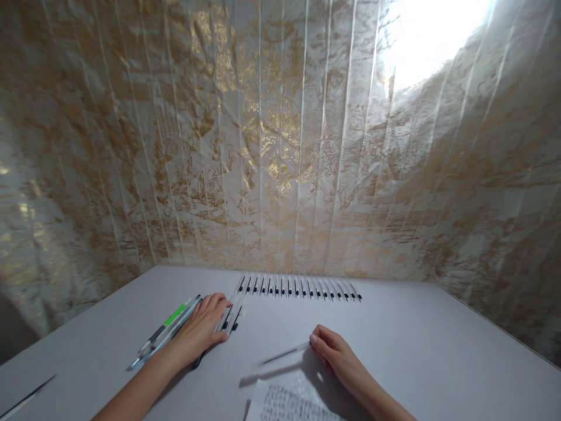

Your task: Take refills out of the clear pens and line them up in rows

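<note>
My left hand (205,321) rests on the table with fingers stretched and thumb apart, touching or just beside a pair of clear pens with black parts (231,320). Left of it lies a bundle of pens (164,333), one with a bright green section; the hand partly hides them. A thin pen refill (284,354) is pinched at one end by the closed fingers of my right hand (331,348). Its other end points left, slightly blurred, above the table. Farther back, several clear pens with black parts (297,287) lie side by side in a long row.
A sheet of paper with writing (289,403) lies at the front edge of view, below my right hand. Another thin pen or refill (28,396) lies at the far left of the white table (407,339). A shiny gold-patterned curtain (280,146) hangs behind the table.
</note>
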Available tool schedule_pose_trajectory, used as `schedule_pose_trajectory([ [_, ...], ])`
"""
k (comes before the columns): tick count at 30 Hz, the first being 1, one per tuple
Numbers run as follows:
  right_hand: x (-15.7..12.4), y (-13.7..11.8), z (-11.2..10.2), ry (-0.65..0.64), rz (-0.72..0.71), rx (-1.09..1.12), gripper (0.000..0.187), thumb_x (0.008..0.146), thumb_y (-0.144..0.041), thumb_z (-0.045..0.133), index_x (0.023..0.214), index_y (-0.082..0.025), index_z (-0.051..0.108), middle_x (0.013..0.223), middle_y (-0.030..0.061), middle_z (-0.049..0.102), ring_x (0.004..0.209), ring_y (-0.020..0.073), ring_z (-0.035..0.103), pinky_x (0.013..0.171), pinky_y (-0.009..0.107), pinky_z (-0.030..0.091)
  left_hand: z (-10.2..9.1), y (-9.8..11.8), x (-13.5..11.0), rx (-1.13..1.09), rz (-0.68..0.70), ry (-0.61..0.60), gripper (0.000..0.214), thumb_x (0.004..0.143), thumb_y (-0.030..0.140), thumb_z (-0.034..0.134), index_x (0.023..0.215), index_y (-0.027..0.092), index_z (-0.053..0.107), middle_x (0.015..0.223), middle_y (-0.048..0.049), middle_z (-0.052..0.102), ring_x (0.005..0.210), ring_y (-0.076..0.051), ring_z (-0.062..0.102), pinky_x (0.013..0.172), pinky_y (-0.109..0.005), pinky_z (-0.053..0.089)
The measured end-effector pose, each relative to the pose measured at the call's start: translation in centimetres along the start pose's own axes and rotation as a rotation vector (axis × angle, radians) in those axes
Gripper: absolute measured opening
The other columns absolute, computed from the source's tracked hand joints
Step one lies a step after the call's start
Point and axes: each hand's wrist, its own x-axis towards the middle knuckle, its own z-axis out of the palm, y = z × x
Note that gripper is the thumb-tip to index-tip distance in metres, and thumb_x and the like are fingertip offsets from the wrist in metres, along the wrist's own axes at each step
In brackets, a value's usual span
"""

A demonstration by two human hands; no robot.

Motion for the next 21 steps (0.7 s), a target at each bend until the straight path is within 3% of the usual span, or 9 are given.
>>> schedule_pose_trajectory([
  [7,0.0,0.0,0.0,0.013,0.018,0.002,0.052,0.077,-0.071,0.048,0.063,-0.022,0.039,0.053,-0.0078,0.035,0.048,0.0094,0.030,0.047,0.024,0.023,0.2,0.6,-0.5,-0.075,0.031,0.019,0.056,0.066,0.018,0.067,0.120,0.020,0.054,0.132,-0.0114,0.049,0.126,-0.029,0.041,0.107,-0.039,0.030],
  [11,0.3,0.5,0.2,0.080,0.022,0.010,0.053,0.077,-0.073,0.047,0.062,-0.023,0.038,0.052,-0.0078,0.035,0.047,0.0096,0.031,0.046,0.024,0.024,1.1,4.4,-2.0,-0.374,0.202,-0.083,0.052,0.071,0.022,0.069,0.119,0.026,0.051,0.126,-0.0049,0.054,0.121,-0.023,0.046,0.104,-0.034,0.033],
  [14,0.4,1.0,0.4,0.128,0.012,0.006,0.054,0.077,-0.073,0.047,0.061,-0.023,0.035,0.051,-0.0075,0.035,0.047,0.0099,0.032,0.046,0.024,0.024,2.5,7.5,-2.9,-0.514,0.215,-0.146,0.045,0.072,0.017,0.067,0.113,0.025,0.050,0.109,-0.0006,0.061,0.099,-0.017,0.057,0.090,-0.027,0.042],
  [18,0.3,1.0,0.4,0.140,-0.006,-0.015,0.053,0.077,-0.072,0.047,0.061,-0.023,0.036,0.051,-0.0075,0.034,0.048,0.0101,0.029,0.046,0.024,0.023,4.7,9.0,-3.1,-0.518,0.162,-0.057,0.013,0.080,0.013,0.054,0.087,0.023,0.050,0.083,0.0034,0.060,0.074,-0.014,0.057,0.070,-0.024,0.041],
  [21,0.2,0.7,0.4,0.137,-0.012,-0.019,0.051,0.079,-0.070,0.047,0.062,-0.023,0.037,0.051,-0.0074,0.034,0.049,0.0104,0.029,0.047,0.025,0.022,5.4,8.6,-3.2,-0.492,0.200,0.012,0.009,0.084,0.015,0.047,0.085,0.024,0.049,0.088,0.0013,0.060,0.078,-0.015,0.058,0.073,-0.025,0.042],
])
